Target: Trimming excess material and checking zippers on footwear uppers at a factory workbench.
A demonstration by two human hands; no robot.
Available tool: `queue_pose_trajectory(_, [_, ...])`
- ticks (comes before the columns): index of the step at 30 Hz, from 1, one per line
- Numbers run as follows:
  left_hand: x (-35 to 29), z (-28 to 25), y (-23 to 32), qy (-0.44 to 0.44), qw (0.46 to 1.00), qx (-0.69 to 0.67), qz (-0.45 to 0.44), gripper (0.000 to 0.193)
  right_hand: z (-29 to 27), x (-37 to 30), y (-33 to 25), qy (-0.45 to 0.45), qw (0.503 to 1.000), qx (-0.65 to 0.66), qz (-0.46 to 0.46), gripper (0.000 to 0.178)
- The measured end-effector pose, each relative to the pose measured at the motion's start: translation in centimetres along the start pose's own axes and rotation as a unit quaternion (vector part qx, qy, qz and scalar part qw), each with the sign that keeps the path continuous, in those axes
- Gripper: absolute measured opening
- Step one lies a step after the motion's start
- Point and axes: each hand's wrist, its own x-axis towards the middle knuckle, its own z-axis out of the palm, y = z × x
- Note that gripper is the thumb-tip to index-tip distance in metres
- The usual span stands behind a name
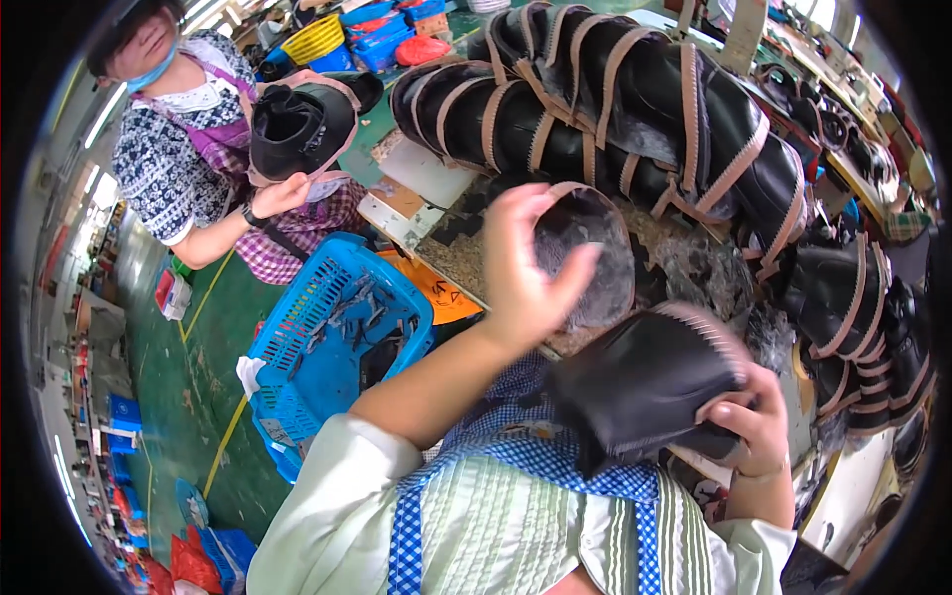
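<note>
In my right hand [752, 416] is a black leather shoe upper [645, 382] with a pale pink, zigzag-cut edge. The fingers wrap round its lower right side, and it lies tilted in front of my apron. My left hand [526, 268] is raised to the left of it, smeared by motion, with the thumb stretched away from the fingers. Behind that hand stands a round dark piece [600, 268] with a pinkish rim; whether the fingertips touch the rim I cannot tell. Nothing shows between my left thumb and fingers.
Long nested rows of black shoe uppers [635, 89] cover the bench's far side, with more uppers [843, 297] at right. A blue basket [273, 332] with dark scraps stands at left. Across from it, a co-worker holds a black upper [302, 124]. Crumpled clear plastic [709, 278] lies nearby.
</note>
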Motion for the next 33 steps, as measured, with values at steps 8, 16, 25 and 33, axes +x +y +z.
queue_pose_trajectory(8, [-7.2,-1.2,-9.5,-0.087,0.91,-0.152,-0.376,0.063,4.5,10.4,10.8,-0.044,0.767,-0.556,-0.317,0.032])
queue_pose_trajectory(16, [-6.2,-6.8,-7.6,-0.061,0.979,0.169,-0.091,0.066,7.6,17.8,15.6,-0.145,0.692,-0.551,-0.443,0.044])
queue_pose_trajectory(25, [-4.1,-11.1,-17.8,-0.041,0.96,0.093,-0.26,0.08,10.7,24.5,17.5,-0.127,0.647,-0.679,-0.321,0.101])
queue_pose_trajectory(33, [-14.0,-25.1,-18.3,0.076,0.866,0.106,-0.483,0.073,9.0,13.9,15.5,-0.085,0.663,-0.664,-0.334,0.077])
